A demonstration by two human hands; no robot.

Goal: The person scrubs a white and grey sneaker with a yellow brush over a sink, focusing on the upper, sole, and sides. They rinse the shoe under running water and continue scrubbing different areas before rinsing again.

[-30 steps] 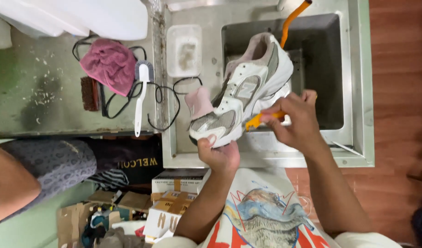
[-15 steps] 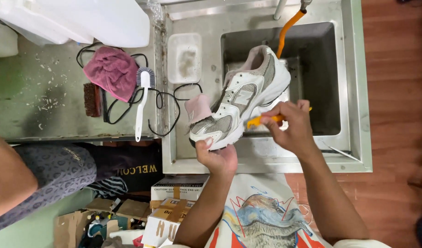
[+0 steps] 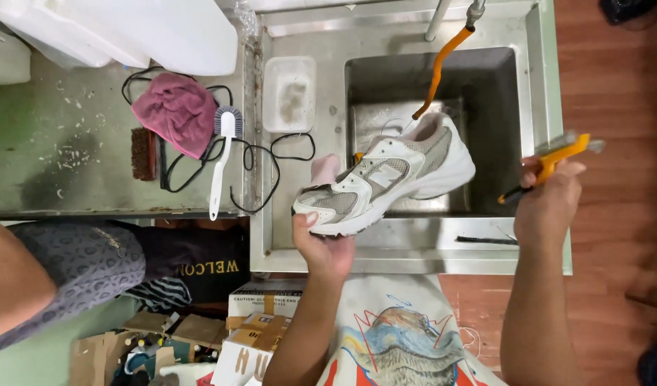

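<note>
Standing at a steel sink (image 3: 265, 243), the person holds a white and grey shoe (image 3: 386, 175) over the near edge of the basin. The left hand (image 3: 321, 246) clamps the toe from below, thumb on the toe cap, so the shoe lies on its side with the heel pointing far and right, towards the orange hose (image 3: 437, 71) that hangs into the basin. A pink cloth (image 3: 324, 169) is stuffed inside, poking out at the tongue.

The right hand (image 3: 550, 196) is well apart from the shoe, out past the right rim of the sink, fingers closed around an orange-handled brush (image 3: 550, 164) that points up and away.

It looks like a pause between scrubbing strokes on the shoe's side. Going back to it would call for a steady toe grip and the brush laid flat on the side panel.

On the counter to the left lie a pink rag (image 3: 177, 111), a white brush (image 3: 223, 154), a black cord (image 3: 257, 154) and a white tray (image 3: 289, 84). Another person's arm (image 3: 17, 282) shows at the near left.
</note>
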